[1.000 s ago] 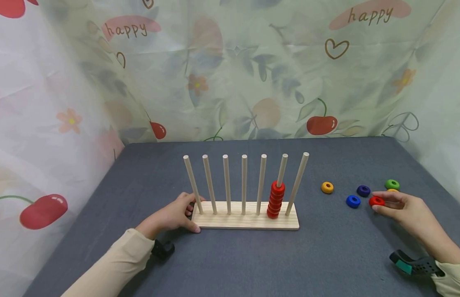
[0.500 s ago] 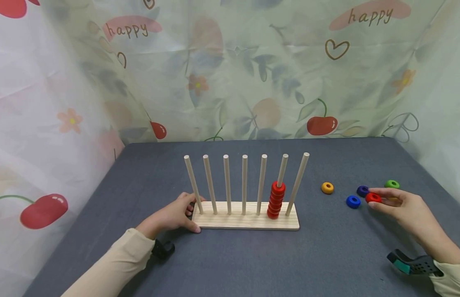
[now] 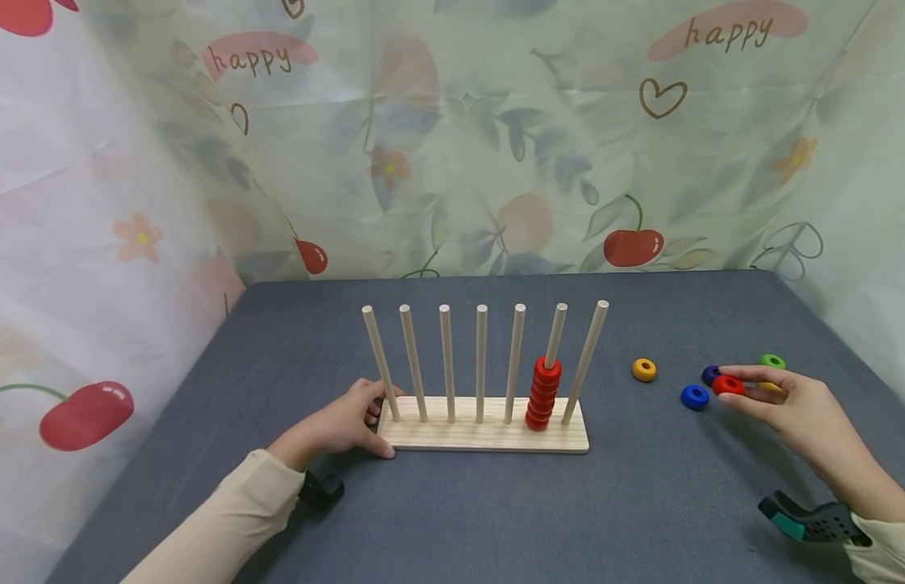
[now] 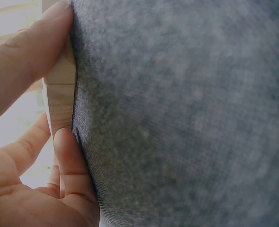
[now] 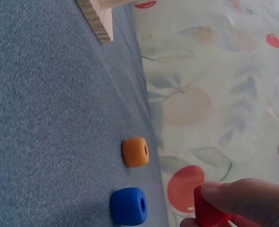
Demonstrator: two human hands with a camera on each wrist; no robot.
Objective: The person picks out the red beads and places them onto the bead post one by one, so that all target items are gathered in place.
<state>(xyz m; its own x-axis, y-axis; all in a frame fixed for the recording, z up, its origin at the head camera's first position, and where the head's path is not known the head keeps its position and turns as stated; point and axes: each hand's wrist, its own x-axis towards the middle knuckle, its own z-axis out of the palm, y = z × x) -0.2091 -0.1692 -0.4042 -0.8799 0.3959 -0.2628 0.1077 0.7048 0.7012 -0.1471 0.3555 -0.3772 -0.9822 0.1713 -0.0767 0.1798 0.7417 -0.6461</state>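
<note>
A wooden peg stand (image 3: 460,435) with a row of upright pegs sits mid-table. Several red rings (image 3: 542,396) are stacked on its second peg from the right. My left hand (image 3: 345,420) grips the stand's left end, thumb at the front edge, other fingers at the end and behind. In the left wrist view the fingertips touch the wooden base (image 4: 60,101). Over on the right, my right hand (image 3: 803,405) pinches a red ring (image 3: 728,385) between thumb and fingers, raised off the table. A dark blue ring (image 3: 709,374) lies just behind it, partly hidden.
A blue ring (image 3: 695,397) lies left of my right hand, and an orange ring (image 3: 644,370) lies between it and the stand. Beyond the fingers are a green ring (image 3: 772,361) and a partly hidden yellow one. Patterned cloth (image 3: 467,162) hangs behind the table.
My right hand has lifted the red ring slightly and shifted it a little left and away from me. The left hand and the stand have stayed put.
</note>
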